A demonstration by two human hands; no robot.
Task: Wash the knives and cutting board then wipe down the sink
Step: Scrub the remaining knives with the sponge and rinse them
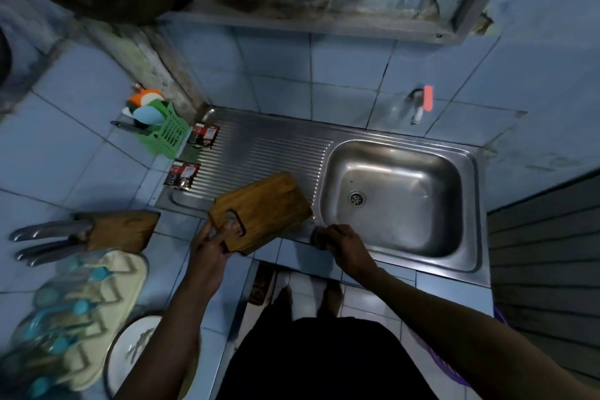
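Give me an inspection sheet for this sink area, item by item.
Surface: stainless steel sink unit with ribbed drainboard, set in blue-tiled counter; basin shows no standing water.
Job's things: brown wooden cutting board with handle slot, held tilted over the drainboard's front edge; steel-handled knives in a wooden knife block lying on the counter.
Clutter: two dark sachets on the drainboard's left edge; green plastic basket of utensils; cream rack; white plate.
Grippers: left hand grips the board at its handle; right hand holds a dark scrubber at the sink's front rim.
Cables: nothing seen.
Surroundings: blue tiled wall, wall tap with red handle, shelf above.
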